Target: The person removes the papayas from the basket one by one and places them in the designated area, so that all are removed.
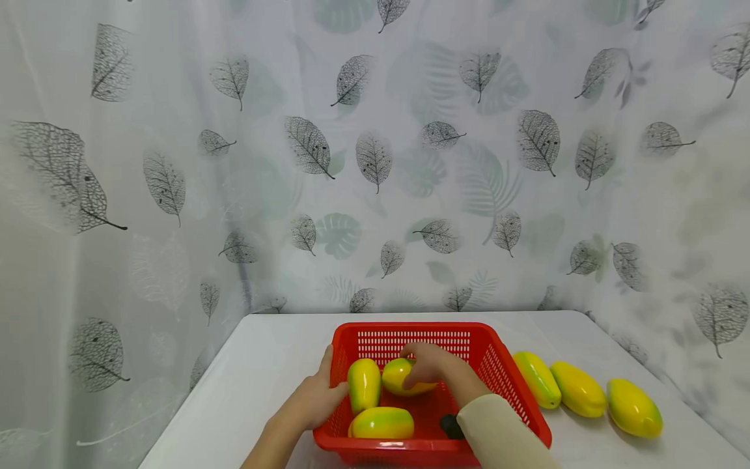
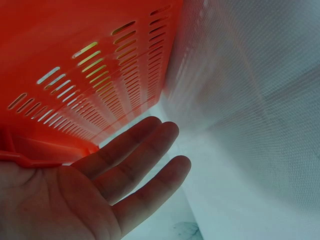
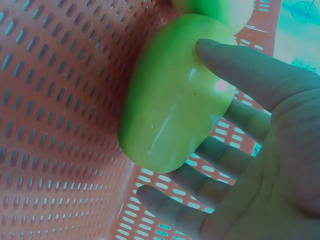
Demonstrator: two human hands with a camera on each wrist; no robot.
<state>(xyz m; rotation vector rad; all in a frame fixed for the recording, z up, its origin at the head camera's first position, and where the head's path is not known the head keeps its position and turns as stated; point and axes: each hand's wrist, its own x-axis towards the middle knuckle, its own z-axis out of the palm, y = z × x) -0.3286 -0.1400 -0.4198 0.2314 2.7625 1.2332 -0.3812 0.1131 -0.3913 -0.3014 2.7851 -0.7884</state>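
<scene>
A red plastic basket (image 1: 469, 444) with slotted walls stands on the table. My right hand (image 1: 430, 365) reaches inside and grips a yellow-green mango (image 3: 175, 100), thumb on one side and fingers along the other. My left hand (image 1: 313, 397) holds the basket's left rim, its thumb over the edge. In the left wrist view, the other fingers (image 2: 150, 187) extend outside the slotted wall. Two more mangoes lie in the basket: an upright-looking mango (image 1: 364, 384) at left and a sideways mango (image 1: 383, 423) at the front. A dark rounded thing (image 1: 451, 426) shows partly behind my right sleeve.
Outside the basket's right wall, three mangoes rest on the white table (image 1: 275, 352): a near mango (image 1: 537, 380), a middle mango (image 1: 579, 389) and a far-right mango (image 1: 635, 408). A leaf-patterned curtain (image 1: 375, 195) hangs behind the table and along both sides.
</scene>
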